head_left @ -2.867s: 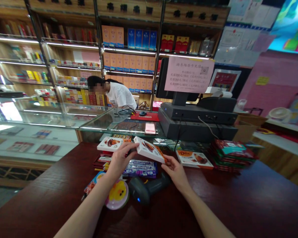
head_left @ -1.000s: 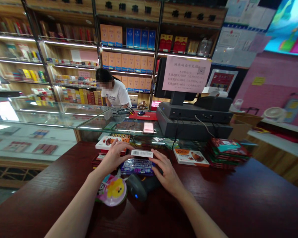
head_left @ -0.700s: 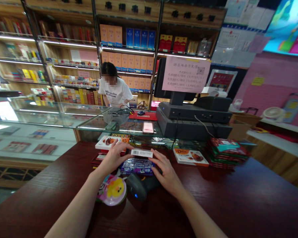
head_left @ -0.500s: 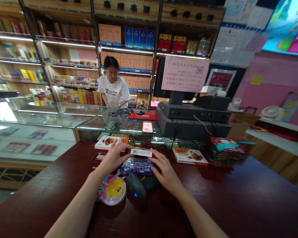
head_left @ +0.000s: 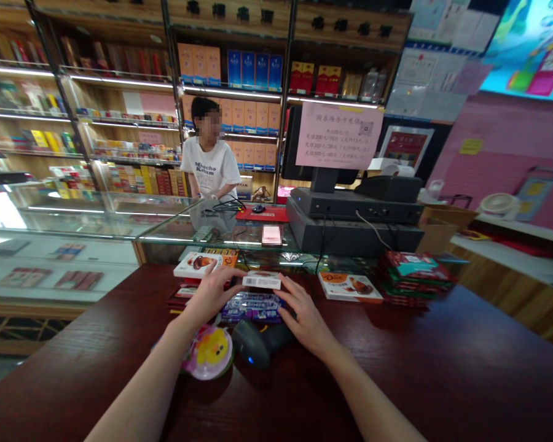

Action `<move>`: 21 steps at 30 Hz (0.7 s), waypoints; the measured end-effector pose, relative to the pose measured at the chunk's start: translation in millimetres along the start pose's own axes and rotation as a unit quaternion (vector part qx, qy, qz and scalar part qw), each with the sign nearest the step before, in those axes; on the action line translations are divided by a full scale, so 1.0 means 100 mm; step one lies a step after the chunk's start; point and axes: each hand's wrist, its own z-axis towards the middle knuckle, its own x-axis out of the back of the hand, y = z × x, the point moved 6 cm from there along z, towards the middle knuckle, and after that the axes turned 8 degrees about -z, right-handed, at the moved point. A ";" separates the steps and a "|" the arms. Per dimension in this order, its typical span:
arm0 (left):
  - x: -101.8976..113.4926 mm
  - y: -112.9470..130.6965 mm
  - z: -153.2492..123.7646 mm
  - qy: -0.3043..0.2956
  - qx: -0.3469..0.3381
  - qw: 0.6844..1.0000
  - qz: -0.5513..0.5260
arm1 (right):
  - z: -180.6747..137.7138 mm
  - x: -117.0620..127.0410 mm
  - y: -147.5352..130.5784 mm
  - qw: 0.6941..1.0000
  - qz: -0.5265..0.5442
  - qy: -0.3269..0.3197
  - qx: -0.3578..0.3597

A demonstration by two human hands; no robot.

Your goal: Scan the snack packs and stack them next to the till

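Note:
Between my two hands is a small flat box (head_left: 261, 280), its white side with a barcode turned toward me. My left hand (head_left: 213, 290) grips its left end with the fingertips. At the right end, the fingers of my right hand (head_left: 305, 312) press against it. Just below the box lie purple snack packets (head_left: 251, 307) in shiny wrappers. A dark barcode scanner (head_left: 252, 345) rests in front of them, its blue light on. Left of the scanner sits a round pink package (head_left: 211, 352) with a yellow chick, partly behind my left forearm.
A white-and-orange chocolate box (head_left: 207, 263) tops a pile on the left; another chocolate box (head_left: 350, 286) lies right. Beyond it are stacked red-green packets (head_left: 415, 276). A cash register (head_left: 354, 218) stands on the glass counter (head_left: 175, 230). Behind it stands a person (head_left: 209, 166) in a white shirt.
My hands and the box between them stay in nearly the same place. The person behind the counter has raised and turned their head to the right.

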 end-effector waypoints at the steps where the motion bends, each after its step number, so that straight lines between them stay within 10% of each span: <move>1: -0.01 0.00 0.00 0.002 0.001 1.000 0.004 | 0.00 -0.01 0.01 1.000 0.000 -0.001 0.000; 21: -0.03 -0.01 -0.01 0.012 0.005 0.999 0.030 | -0.05 0.03 0.18 0.999 0.007 -0.012 -0.036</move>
